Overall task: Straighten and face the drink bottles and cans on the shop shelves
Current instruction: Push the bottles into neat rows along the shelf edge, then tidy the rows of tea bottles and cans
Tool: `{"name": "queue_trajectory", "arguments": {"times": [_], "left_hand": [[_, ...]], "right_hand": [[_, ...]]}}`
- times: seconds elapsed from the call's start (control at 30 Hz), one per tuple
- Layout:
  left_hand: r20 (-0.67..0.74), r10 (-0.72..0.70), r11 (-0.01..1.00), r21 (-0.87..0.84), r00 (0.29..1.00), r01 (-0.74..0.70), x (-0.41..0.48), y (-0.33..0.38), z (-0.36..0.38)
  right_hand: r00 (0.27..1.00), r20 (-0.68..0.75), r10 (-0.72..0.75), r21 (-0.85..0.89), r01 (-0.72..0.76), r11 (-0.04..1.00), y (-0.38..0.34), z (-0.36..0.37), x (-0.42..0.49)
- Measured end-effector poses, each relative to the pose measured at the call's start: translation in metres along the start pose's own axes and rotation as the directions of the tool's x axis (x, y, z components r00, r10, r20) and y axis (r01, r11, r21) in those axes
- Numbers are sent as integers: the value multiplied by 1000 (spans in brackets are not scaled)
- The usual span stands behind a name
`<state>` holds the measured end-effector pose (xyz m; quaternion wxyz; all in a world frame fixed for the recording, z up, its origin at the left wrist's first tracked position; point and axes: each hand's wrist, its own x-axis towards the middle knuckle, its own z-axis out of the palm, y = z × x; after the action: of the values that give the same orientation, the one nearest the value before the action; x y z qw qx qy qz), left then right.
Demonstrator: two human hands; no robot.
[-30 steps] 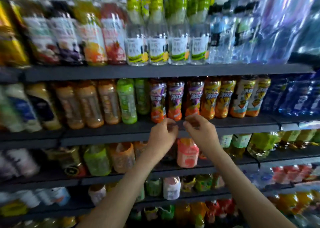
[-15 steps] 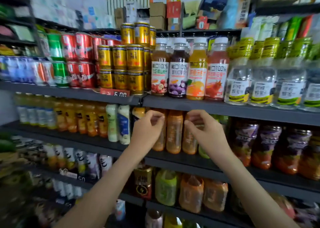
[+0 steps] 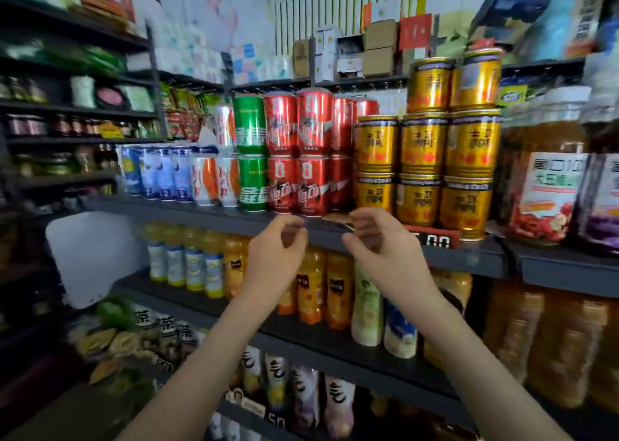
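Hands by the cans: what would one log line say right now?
left hand: empty, loosely curled | right hand: empty, loosely curled | both: at shelf edge below red cans | gold cans: stacked, untouched

Upper shelf (image 3: 207,211): single-tier can row (image 3: 157,172) at left, two-tier can stack (image 3: 294,152) just right of it, three-tier can stack (image 3: 425,145) right again, stacks side by side.

Large bottles (image 3: 542,179) stand right of the three-tier can stack, on the adjoining shelf section.

Price tag (image 3: 432,237) sits on the shelf edge below the three-tier can stack.

Cartons (image 3: 378,51) sit on the top shelf, above and behind the cans.

Middle shelf (image 3: 301,336), beneath: bottle row (image 3: 187,263), upright. Lower bottles (image 3: 301,393) stand one shelf down.

Left hand (image 3: 273,256) and right hand (image 3: 378,243) are side by side, apart, in front of the upper shelf edge. The right hand is just left of the price tag.
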<state>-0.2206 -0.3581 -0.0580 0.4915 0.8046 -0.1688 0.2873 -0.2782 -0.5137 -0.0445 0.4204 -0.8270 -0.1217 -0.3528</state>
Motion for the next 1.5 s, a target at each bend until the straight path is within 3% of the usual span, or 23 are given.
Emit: {"name": "queue_trajectory", "arguments": {"times": [0.33, 0.53, 0.63, 0.87, 1.13, 1.5], "left_hand": [[-103, -14, 1000, 1, 995, 14, 50, -96, -59], [-134, 134, 988, 98, 982, -122, 109, -154, -120], [-117, 185, 971, 174, 976, -163, 141, -183, -144], [29, 94, 982, 160, 995, -98, 211, -217, -149], [80, 231, 937, 250, 970, -244, 232, -229, -127], [126, 328, 938, 74, 936, -339, 239, -238, -144]], "right_hand": [[989, 68, -130, 2, 130, 992, -5, 117, 66], [970, 87, -228, -80, 235, 969, -24, 190, 102], [972, 5, -235, -165, 233, 958, -29, 224, 119], [940, -275, -204, -386, 86, 918, -36, 286, 155], [973, -58, -224, -629, 138, 765, -32, 302, 178], [944, -60, -325, -708, 189, 680, -35, 309, 193]]}}
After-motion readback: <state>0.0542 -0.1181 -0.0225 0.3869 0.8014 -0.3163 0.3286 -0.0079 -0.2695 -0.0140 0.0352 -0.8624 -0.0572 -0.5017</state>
